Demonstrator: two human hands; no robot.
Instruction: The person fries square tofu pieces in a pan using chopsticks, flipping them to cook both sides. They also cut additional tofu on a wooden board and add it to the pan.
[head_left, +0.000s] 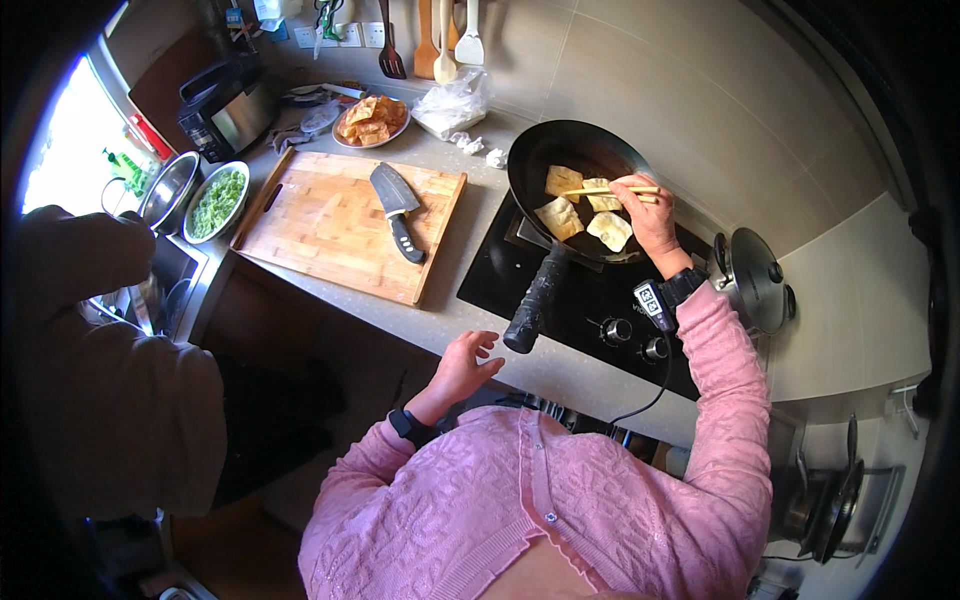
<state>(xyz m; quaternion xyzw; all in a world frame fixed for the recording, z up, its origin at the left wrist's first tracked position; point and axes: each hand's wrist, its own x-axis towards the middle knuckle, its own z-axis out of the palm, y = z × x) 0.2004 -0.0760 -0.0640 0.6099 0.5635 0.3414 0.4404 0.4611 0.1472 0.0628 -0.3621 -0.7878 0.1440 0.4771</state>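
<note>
My right hand (646, 217) holds a pair of pale chopsticks (611, 192) over a black wok (534, 150). The chopsticks' tips are at a browned, flat square piece of food (564, 181) on the wok's left side. Three similar pieces lie around it, one of them paler (609, 231). The wok stands on a black hob (491, 274), its wrapped handle (536, 304) pointing towards me. My left hand (463, 367) hangs with fingers apart and holds nothing, just left of the handle's end, over the counter's front edge.
A cleaver (395, 199) lies on a wooden cutting board (322, 217). Behind are a plate of fried pieces (373, 120) and a plastic bag (450, 101). A bowl of chopped greens (217, 202) stands left. A lidded pot (754, 281) is at right. Another person (127, 405) stands at left.
</note>
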